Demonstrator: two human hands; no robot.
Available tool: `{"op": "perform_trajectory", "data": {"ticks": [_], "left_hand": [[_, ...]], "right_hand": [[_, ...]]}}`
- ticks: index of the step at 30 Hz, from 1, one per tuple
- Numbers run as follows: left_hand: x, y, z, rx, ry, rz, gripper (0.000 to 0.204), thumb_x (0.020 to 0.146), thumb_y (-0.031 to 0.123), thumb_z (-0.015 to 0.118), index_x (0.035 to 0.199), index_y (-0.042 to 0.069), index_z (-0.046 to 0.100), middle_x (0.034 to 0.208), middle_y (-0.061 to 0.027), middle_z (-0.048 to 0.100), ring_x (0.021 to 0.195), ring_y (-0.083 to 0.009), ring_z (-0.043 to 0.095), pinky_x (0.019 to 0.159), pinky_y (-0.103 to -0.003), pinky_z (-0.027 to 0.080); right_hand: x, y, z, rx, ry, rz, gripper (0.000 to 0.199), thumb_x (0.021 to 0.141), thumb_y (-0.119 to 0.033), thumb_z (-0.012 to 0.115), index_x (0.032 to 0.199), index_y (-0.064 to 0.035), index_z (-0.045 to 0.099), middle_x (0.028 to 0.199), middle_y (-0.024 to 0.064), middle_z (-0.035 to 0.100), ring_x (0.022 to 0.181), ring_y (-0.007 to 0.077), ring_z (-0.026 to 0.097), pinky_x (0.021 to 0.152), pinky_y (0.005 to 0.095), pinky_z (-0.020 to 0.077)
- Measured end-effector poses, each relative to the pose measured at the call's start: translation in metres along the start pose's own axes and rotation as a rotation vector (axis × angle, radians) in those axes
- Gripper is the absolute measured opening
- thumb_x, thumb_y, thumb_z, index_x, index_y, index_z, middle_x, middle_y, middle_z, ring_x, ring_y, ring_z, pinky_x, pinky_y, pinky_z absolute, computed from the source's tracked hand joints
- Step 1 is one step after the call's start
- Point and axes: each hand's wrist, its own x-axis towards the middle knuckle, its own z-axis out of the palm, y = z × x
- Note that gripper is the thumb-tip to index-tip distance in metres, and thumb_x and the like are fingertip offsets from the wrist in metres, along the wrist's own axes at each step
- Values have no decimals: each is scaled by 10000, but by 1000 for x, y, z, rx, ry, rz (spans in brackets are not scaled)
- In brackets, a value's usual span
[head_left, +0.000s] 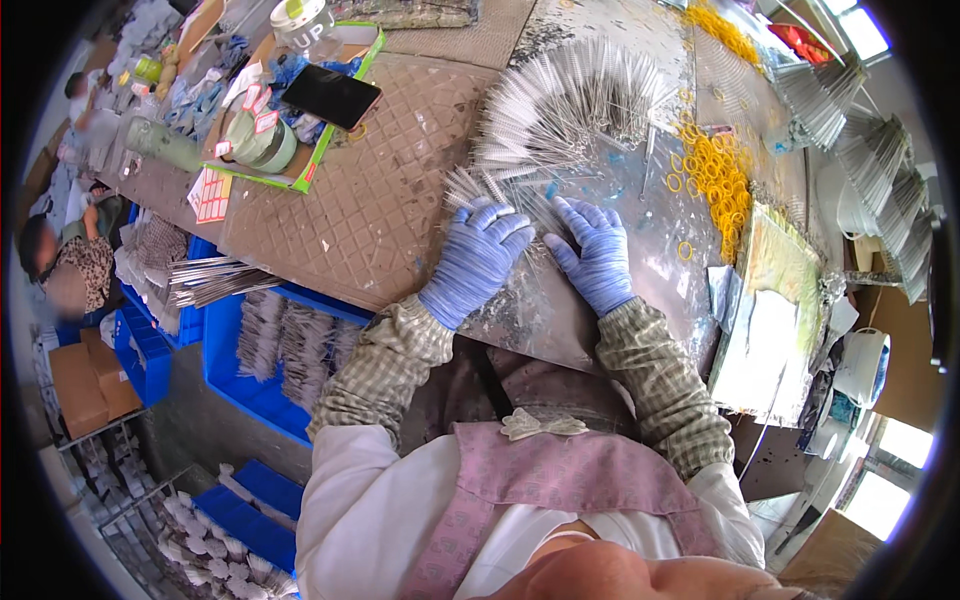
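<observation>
Both my hands wear blue gloves and rest on a small bundle of thin white wire brushes (533, 215) lying on a clear plastic sheet (560, 310) on the table. My left hand (478, 258) presses its fingers on the bundle's left side. My right hand (597, 252) lies flat on its right side, fingers spread. Just beyond my fingertips a large fan-shaped heap of the same brushes (565, 110) spreads across the table.
Yellow rubber bands (715, 175) lie in a pile to the right. A black phone (331, 96) sits on a green-edged box at the back left. Blue bins (262, 380) with bundled brushes stand left below the table edge. Other people sit at far left.
</observation>
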Motion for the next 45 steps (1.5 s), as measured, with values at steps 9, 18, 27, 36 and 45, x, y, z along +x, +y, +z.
{"op": "perform_trajectory", "data": {"ticks": [9,18,27,36,45], "left_hand": [[3,3,-2,62,-8,-1,234,824,167,674,1052,118,697,1175,-15,648,1191,-246,542,1055,-495,395],[5,1,-4,27,-73,-36,275,774,126,645,1047,126,680,1218,-16,647,1206,-269,542,1090,-515,371],[20,3,4,101,-176,-39,325,806,198,665,1122,122,667,1212,-7,642,1199,-248,538,1036,-477,396],[60,23,-5,351,-251,-138,565,789,255,745,1316,132,585,1322,-74,568,1285,-304,476,1057,-449,410],[48,11,-22,242,-190,-33,624,810,253,754,1369,70,543,1394,-136,525,1294,-375,489,1065,-452,434]], "right_hand": [[-3,21,1,105,-41,-69,492,870,-335,688,1293,-90,636,1266,131,634,1097,371,574,983,469,449],[-8,31,6,27,14,-183,389,896,-256,653,1253,-102,658,1209,127,666,1058,355,615,947,453,472],[-81,41,-51,-170,54,-93,324,827,-99,650,1144,-155,685,1064,52,684,936,284,638,809,415,535],[-114,21,-79,-141,19,1,302,838,-129,659,1140,-130,678,1141,86,683,985,322,637,854,446,520],[-112,23,-66,-67,-13,-90,279,849,-104,639,1125,-106,676,1138,97,700,966,320,653,847,445,528]]}}
